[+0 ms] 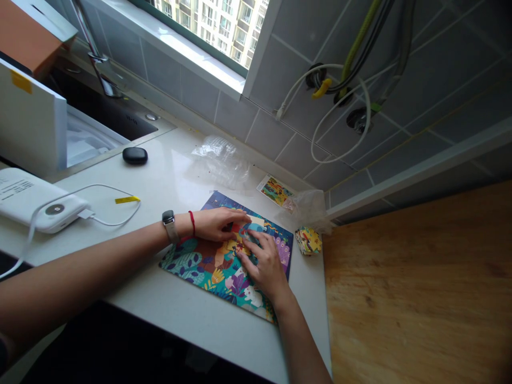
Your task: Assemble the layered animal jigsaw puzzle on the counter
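A colourful jigsaw puzzle (216, 272) with plants and figures lies on the white counter. My left hand (218, 223), with a watch and a red cord at the wrist, rests over its upper middle, fingers apart. Coming from the right, my right hand (262, 261) lies on the puzzle with its fingers spread, the fingertips close to those of my left hand. Between the hands a pale gap in the picture shows near the top. A stack of loose puzzle pieces (308, 241) sits just right of the puzzle.
Behind the puzzle are crumpled clear plastic bags (220, 160) and a small picture card (275, 190). On the left are a black oval case (135, 156), a white power bank (40, 200) with a cable, a white box (32, 114) and a sink with a tap. A wooden surface (416, 282) adjoins at right.
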{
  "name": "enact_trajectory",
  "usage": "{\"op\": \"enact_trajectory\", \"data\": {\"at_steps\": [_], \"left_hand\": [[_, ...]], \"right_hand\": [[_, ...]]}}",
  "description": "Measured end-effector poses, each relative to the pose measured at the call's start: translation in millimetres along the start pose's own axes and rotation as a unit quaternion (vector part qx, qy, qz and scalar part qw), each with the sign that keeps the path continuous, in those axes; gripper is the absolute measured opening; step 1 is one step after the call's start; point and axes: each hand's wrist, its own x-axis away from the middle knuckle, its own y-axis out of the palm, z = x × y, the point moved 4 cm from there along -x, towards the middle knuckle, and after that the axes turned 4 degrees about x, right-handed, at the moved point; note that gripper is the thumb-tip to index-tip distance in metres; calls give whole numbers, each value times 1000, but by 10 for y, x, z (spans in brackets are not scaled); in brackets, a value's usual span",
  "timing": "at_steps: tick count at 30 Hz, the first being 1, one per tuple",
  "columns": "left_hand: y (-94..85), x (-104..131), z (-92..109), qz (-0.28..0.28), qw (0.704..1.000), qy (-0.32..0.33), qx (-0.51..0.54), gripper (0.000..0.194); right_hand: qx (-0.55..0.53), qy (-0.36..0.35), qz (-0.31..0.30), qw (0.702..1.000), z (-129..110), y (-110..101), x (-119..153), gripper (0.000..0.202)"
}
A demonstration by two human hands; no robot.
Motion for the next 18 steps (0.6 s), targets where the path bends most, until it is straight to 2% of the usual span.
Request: {"op": "enact_trajectory", "data": {"at_steps": [5, 7, 11, 14, 18], "left_hand": [[6, -9, -21, 2, 1000, 8, 18, 42], [37, -7, -46, -6, 1000, -1, 4, 36], [116, 7, -72, -42, 997, -37, -50, 26], [148, 21, -44, -65, 994, -55, -74, 38], [160, 32, -19, -76, 990, -72, -90, 71]], "right_hand": [[-34, 22, 14, 999, 100, -63, 22, 34], [-49, 41, 51, 997, 185, -141, 35, 31], [-57, 76, 170, 981, 342, -388, 80, 18], [-34, 88, 252, 963, 431, -590, 133, 17], [42, 137, 326, 935, 673, -782, 239, 26]]}}
